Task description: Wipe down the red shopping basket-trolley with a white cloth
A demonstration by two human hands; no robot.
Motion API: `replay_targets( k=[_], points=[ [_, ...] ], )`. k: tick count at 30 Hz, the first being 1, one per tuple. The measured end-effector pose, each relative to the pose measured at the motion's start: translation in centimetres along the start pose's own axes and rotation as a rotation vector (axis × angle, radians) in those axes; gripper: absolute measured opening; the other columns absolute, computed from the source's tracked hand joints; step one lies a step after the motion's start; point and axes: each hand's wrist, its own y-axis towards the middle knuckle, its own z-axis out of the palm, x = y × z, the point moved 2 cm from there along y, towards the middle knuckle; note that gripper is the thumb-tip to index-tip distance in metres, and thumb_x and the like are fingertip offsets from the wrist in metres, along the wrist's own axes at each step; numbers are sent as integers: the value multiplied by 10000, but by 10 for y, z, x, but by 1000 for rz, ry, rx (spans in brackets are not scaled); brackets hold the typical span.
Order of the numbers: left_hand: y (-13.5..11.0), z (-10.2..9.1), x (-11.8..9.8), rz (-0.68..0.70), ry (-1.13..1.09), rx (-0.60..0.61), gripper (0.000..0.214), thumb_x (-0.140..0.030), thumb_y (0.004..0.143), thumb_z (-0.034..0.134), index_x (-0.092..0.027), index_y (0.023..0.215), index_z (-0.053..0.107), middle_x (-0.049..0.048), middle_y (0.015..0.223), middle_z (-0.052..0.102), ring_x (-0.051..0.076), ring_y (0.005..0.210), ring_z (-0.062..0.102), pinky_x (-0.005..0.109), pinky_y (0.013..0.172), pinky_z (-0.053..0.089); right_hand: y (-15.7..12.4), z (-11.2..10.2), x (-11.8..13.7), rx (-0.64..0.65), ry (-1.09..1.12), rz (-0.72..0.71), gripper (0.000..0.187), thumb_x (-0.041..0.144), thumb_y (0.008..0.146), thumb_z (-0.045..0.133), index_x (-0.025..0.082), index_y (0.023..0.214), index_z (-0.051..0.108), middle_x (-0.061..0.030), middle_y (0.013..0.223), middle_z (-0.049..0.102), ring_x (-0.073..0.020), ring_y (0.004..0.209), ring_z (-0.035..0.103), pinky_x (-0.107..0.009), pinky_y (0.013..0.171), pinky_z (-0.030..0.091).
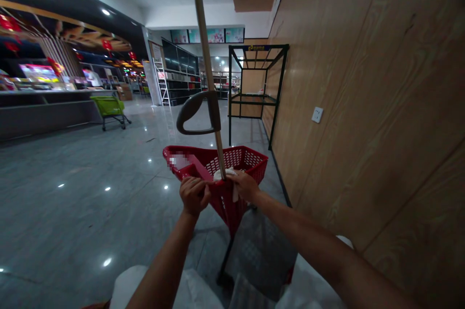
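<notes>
Head view, the only one: you've got the red cart (259,169) straight ahead, past both hands, on the gray floor (119,217). Your left grip (195,196) is curled over the cart's near rim, left of center, knuckles up. Your right grip (245,187) is closed around a white cloth (218,175) at that same rim, right of center; fingertips partly hidden, exact pinch unclear. A pale strip (235,194) hangs just below those fingers; can't tell if it's the same cloth.

Key relation: the metal pole (204,42) meets the near rim between your hands. Its long axis runs steeply up, top leaning left and out of frame. Right fingers look closer to its foot than the left ones; neither hand is wrapped around the shaft. The gray loop handle (215,113) sits on the pole well above both hands, loop opening out to the left.

Wooden wall (348,57) is on your right; black rack (231,100) beyond the cart; green cart (108,105) well apart, far left.
</notes>
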Motion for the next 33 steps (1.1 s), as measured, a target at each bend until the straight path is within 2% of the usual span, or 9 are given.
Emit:
replay_targets(
  k=[5,8,10,13,15,20,26,29,33],
  points=[
    [9,-12,18,90,45,123,216,-256,792,468,-221,712,664,32,722,682,174,711,609,355,797,448,-8,-1,-27,-23,38,135,523,60,816,390,260,1242,618,5,1373,540,-161,1254,482,-337,1084,355],
    [16,-14,7,81,124,0,195,-233,794,484,-232,809,678,44,879,702,195,855,627,381,859,430,-7,0,-26,-21,8,195,519,56,816,393,248,1241,619,-6,1357,555,-158,1238,498,-325,1078,358],
    [22,-4,-11,146,122,1,212,-210,799,480,-242,868,678,45,915,695,190,879,620,374,868,427,-5,2,-18,-3,-14,206,518,60,811,413,244,1256,606,-16,1345,565,-168,1222,512,-323,1068,366],
    [30,25,-37,267,83,251,227,-187,812,465,-240,915,661,46,908,683,178,873,609,341,851,436,-5,0,-9,61,11,191,527,61,785,434,245,1250,602,-18,1298,599,-187,1178,544,-320,1025,402],
    [30,45,-45,200,152,372,224,-173,824,451,-213,922,648,67,915,679,191,861,607,339,809,438,-8,-4,-10,113,53,180,600,55,753,444,237,1318,536,-25,1304,594,-194,1163,557,-313,1001,418],
    [12,66,-31,9,402,427,331,-274,920,363,-150,808,649,119,752,672,238,744,611,389,754,385,-18,-7,-22,182,98,237,818,84,756,471,218,1506,175,-88,1404,500,-213,1213,529,-366,1020,400],
    [2,51,-9,64,368,456,369,-273,936,350,-180,734,644,89,711,684,224,728,613,387,764,351,0,36,2,176,4,172,908,269,678,690,151,1471,263,-173,1539,244,-316,1412,219,-575,1129,150],
    [1,45,-6,90,366,464,344,-276,928,377,-185,729,642,79,714,684,215,740,615,379,763,354,9,48,14,69,29,170,784,260,753,630,161,1455,297,-154,1455,412,-258,1322,403,-445,1103,302],
    [-1,40,-5,122,332,475,277,-359,888,468,-193,774,659,79,770,697,220,779,618,380,770,367,2,43,-2,138,-14,164,555,261,809,582,229,1350,460,-81,1284,592,-217,1131,582,-315,959,444]
  ],
)
